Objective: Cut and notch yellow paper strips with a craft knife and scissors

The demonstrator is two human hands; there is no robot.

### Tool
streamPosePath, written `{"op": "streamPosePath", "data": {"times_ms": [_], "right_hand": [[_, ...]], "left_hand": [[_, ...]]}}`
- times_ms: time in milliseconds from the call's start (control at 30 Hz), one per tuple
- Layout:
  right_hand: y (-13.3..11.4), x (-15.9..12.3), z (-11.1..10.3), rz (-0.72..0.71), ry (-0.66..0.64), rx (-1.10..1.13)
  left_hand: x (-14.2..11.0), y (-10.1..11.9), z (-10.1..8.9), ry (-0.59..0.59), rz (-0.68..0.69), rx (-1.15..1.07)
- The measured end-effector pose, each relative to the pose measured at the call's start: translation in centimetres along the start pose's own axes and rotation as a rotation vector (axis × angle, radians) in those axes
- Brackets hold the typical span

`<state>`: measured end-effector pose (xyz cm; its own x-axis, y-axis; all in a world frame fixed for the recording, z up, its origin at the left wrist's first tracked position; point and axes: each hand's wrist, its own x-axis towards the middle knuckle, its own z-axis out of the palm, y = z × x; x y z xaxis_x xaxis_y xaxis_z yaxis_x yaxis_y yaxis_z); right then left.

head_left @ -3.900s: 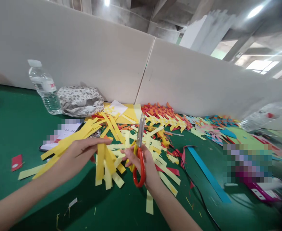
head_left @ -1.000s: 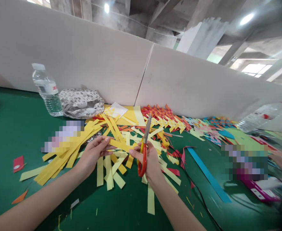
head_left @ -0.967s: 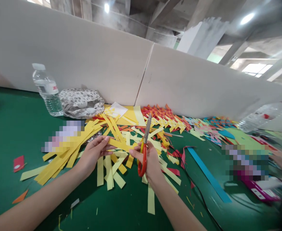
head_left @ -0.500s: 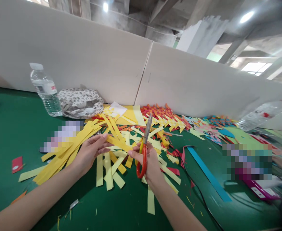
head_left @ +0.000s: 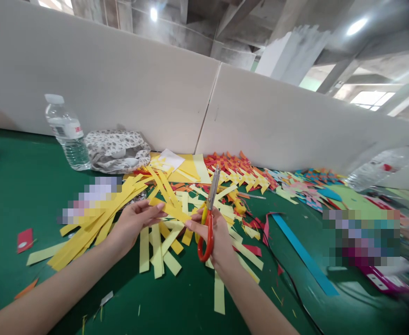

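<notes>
A short yellow paper strip (head_left: 172,210) is stretched between my two hands, above a heap of paper strips. My left hand (head_left: 136,221) pinches its left end between thumb and fingers. Its right end is pinched by my right hand (head_left: 213,230), which also carries scissors (head_left: 209,223) with red handles, blades closed and pointing up and away. Pale yellow strips (head_left: 156,251) lie scattered under and between the hands. Long darker yellow strips (head_left: 99,223) are piled beside my left hand.
Against the white partition (head_left: 155,93) stand a water bottle (head_left: 68,132) and a patterned cloth bag (head_left: 117,150). Red woven paper pieces (head_left: 227,164) lie behind the heap. A blue strip (head_left: 305,253) and a black cable (head_left: 291,284) are at right, near another clear bottle (head_left: 382,166).
My left thumb and fingers have shifted slightly on the yellow strip, and more of its left end shows. My right hand and the scissors have hardly moved.
</notes>
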<state>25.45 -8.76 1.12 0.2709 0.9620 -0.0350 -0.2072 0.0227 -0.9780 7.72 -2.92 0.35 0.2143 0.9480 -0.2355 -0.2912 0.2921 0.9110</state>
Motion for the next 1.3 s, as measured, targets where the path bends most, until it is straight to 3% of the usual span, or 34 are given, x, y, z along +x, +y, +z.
{"op": "streamPosePath", "data": {"times_ms": [133,333,433,533,667,867,1000,1100,1300], "right_hand": [[0.0,0.0,0.0,-0.001,0.009,0.034],[-0.4,-0.4,0.6,0.041,-0.017,-0.006],[-0.5,-0.6,0.8,0.043,-0.021,0.001],[-0.5,-0.7,0.8,0.012,0.013,-0.007],[-0.2,-0.6,0.7,-0.012,0.030,-0.018],[0.4,-0.6,0.8,-0.059,-0.053,-0.103],[0.1,-0.5,0.4,-0.171,-0.025,-0.371],[-0.5,-0.4,0.0,-0.165,0.001,-0.680],[-0.8,-0.8,-0.3,-0.263,-0.041,-1.158]], "left_hand": [[0.2,0.6,-0.2,0.081,0.068,-0.079],[0.2,0.8,-0.6,0.103,0.147,-0.072],[0.2,0.8,-0.6,0.107,0.125,-0.097],[-0.1,0.6,-0.3,0.047,0.077,-0.111],[-0.6,0.0,0.2,-0.137,-0.010,0.043],[-0.7,-0.3,0.2,-0.171,0.046,0.096],[-0.6,0.2,0.1,-0.149,0.062,0.113],[-0.5,0.4,-0.1,-0.157,0.069,0.117],[-0.2,0.1,-0.5,-0.182,0.076,0.116]]}}
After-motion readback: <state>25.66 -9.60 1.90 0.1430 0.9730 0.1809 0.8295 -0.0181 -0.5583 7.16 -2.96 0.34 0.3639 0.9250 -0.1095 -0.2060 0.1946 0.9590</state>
